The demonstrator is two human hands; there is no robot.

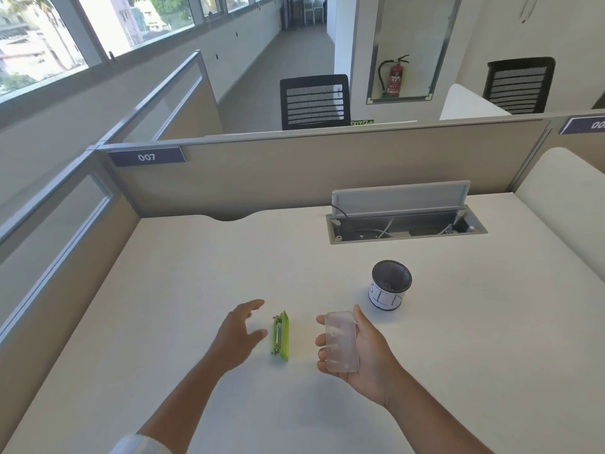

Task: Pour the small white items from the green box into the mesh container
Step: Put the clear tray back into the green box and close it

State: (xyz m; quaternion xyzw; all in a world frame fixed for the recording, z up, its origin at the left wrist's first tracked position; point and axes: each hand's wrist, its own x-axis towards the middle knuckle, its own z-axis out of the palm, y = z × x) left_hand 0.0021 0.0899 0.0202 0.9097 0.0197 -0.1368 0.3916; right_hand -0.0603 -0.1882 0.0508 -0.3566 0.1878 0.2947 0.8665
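Observation:
A small green box stands on its edge on the white desk, with a pale strip showing along its open side. My left hand hovers just left of it, fingers spread, not touching. My right hand holds a clear plastic lid to the right of the green box. The black mesh container, wrapped low down in a white paper band, stands upright farther back and to the right. Something small lies at its bottom.
An open cable tray with a raised grey flap is set into the desk behind the container. Beige partitions wall the desk at the back and left. Beyond the back partition stands a black office chair.

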